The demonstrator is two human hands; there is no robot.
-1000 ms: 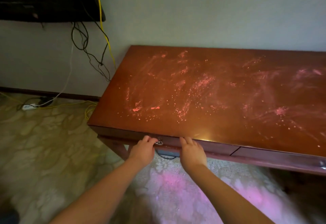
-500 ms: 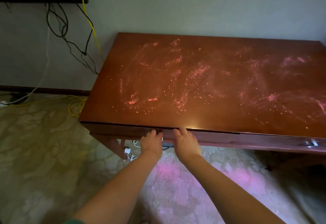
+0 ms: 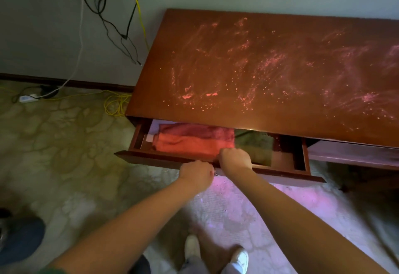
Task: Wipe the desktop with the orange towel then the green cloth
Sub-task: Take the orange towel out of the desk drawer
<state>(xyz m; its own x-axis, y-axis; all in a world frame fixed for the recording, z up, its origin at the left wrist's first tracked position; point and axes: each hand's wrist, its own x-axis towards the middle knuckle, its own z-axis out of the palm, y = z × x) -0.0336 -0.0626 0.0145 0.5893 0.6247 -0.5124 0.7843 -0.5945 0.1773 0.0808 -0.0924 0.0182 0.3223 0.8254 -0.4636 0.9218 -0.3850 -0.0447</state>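
Observation:
The brown desktop [image 3: 269, 75] is streaked and speckled with pinkish dust. Below its front edge the left drawer [image 3: 151, 159] stands pulled out. Inside lies a folded orange towel [image 3: 190, 142] on the left and a folded green cloth [image 3: 254, 144] on the right. My left hand [image 3: 196, 175] is closed on the drawer's front at its handle. My right hand [image 3: 235, 158] grips the top edge of the drawer front, knuckles over the near corner of the towel.
A second drawer [image 3: 354, 155] to the right is closed. Black, white and yellow cables [image 3: 116, 105] hang down the wall and coil on the floor left of the desk, by a power strip [image 3: 27, 98]. My feet [image 3: 216, 254] stand on patterned carpet.
The drawer has slid out from closed, with both hands pulling its front toward me. The orange towel and green cloth inside have come into view.

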